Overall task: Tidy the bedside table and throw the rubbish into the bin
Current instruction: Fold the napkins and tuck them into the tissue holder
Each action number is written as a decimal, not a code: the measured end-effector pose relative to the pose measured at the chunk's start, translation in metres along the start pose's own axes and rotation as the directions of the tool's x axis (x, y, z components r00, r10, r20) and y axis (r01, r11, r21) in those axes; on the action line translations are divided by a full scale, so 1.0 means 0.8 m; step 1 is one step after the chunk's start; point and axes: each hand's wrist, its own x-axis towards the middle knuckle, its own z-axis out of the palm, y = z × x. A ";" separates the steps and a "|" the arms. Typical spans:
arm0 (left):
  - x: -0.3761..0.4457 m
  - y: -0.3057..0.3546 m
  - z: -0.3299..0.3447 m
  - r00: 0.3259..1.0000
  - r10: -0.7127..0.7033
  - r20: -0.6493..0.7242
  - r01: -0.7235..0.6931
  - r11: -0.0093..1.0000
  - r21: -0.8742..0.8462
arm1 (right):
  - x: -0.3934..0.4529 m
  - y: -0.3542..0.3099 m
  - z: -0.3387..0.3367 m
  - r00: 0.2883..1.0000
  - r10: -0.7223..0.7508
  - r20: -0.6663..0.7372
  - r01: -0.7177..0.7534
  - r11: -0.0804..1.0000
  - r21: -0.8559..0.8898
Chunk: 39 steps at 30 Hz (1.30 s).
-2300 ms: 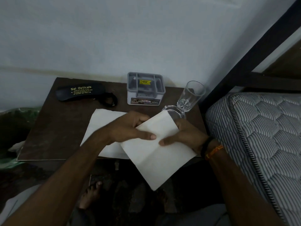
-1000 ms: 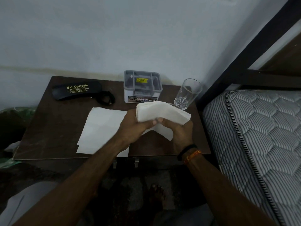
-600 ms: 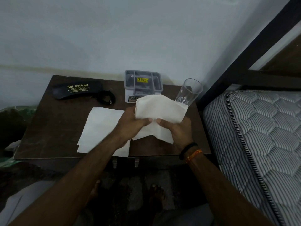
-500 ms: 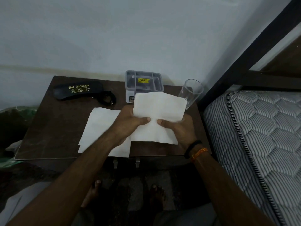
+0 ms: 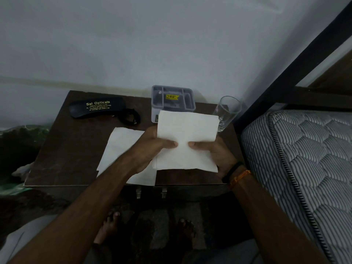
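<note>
Dark table, wall behind. I am gripping one folded tissue with left hand and right hand, thumbs on top; second tissue lying under left wrist; glass beyond right hand.

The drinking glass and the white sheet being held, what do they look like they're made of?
Drinking glass: clear glass or hard plastic, glossy; the table shows through it. White sheet: thin matte paper, probably tissue; soft fold creases, edges droop between both hands.

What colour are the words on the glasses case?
Yellow, on the black glasses case, seen in the head view.
</note>
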 end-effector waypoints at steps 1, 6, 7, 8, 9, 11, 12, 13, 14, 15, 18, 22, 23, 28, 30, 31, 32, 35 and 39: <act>0.000 0.001 0.000 1.000 -0.004 -0.012 0.004 1.000 -0.003 | 0.001 0.001 0.000 1.000 -0.005 0.006 0.005 1.000 0.004; -0.002 0.003 0.004 0.998 -0.012 -0.057 0.011 0.999 -0.030 | 0.004 0.003 0.004 0.999 -0.028 0.020 0.027 0.999 0.017; -0.003 0.003 0.006 0.998 -0.016 -0.065 0.014 0.999 -0.035 | 0.004 0.003 0.006 0.999 -0.032 0.021 0.032 0.999 0.018; -0.004 0.004 0.008 0.997 -0.021 -0.076 0.018 0.999 -0.040 | 0.003 0.002 0.008 0.999 -0.037 0.026 0.036 0.999 0.022; -0.004 0.005 0.009 0.996 -0.024 -0.088 0.020 0.999 -0.047 | 0.003 0.002 0.010 0.998 -0.043 0.038 0.041 0.999 0.031; -0.006 0.007 0.007 0.995 -0.023 -0.098 0.016 0.997 -0.070 | 0.002 0.000 0.012 0.998 -0.047 0.046 0.046 0.998 0.035; -0.007 0.008 0.006 0.995 -0.023 -0.096 0.015 0.996 -0.082 | 0.001 -0.001 0.012 0.998 -0.046 0.043 0.044 0.998 0.042; -0.008 0.010 0.005 0.996 -0.024 -0.091 0.016 0.995 -0.098 | 0.001 -0.002 0.012 0.998 -0.042 0.046 0.039 0.997 0.059; -0.009 0.012 0.004 0.996 -0.023 -0.084 0.013 0.993 -0.117 | 0.000 -0.004 0.014 0.997 -0.038 0.067 0.032 0.996 0.084; -0.010 0.014 0.004 0.997 -0.020 -0.077 0.010 0.990 -0.139 | -0.001 -0.005 0.015 0.995 -0.037 0.097 0.027 0.994 0.109; -0.011 0.013 0.000 0.998 -0.018 -0.063 0.006 0.980 -0.199 | -0.001 -0.006 0.017 0.989 -0.018 0.145 -0.005 0.988 0.155; -0.010 0.013 -0.005 0.998 -0.038 -0.059 0.021 0.965 -0.260 | 0.006 -0.003 0.015 0.986 0.013 0.165 -0.047 0.978 0.205; -0.010 0.015 -0.006 0.997 -0.041 -0.071 0.020 0.962 -0.271 | 0.008 -0.004 0.013 0.987 0.008 0.162 -0.041 0.979 0.199; -0.011 0.022 -0.012 0.996 0.020 -0.082 -0.042 0.959 -0.279 | 0.005 -0.013 0.001 0.979 0.033 0.199 -0.066 0.985 0.160; -0.010 0.022 -0.015 0.995 0.010 -0.097 -0.037 0.959 -0.280 | 0.005 -0.015 -0.004 0.988 0.036 0.149 -0.061 0.984 0.165; -0.009 0.022 -0.016 0.994 0.005 -0.105 -0.035 0.960 -0.279 | 0.006 -0.019 -0.004 0.993 0.041 0.111 -0.059 0.986 0.158; -0.009 0.022 -0.017 0.994 -0.001 -0.112 -0.031 0.959 -0.283 | 0.008 -0.022 -0.006 0.995 0.048 0.089 -0.061 0.988 0.143; -0.009 0.021 -0.020 0.993 0.007 -0.121 -0.042 0.955 -0.293 | 0.006 -0.029 -0.006 0.996 0.071 0.057 -0.078 0.989 0.127; -0.010 0.021 -0.020 0.988 0.093 -0.121 -0.118 0.969 -0.218 | 0.006 -0.029 -0.007 0.997 0.049 0.063 -0.057 0.990 0.127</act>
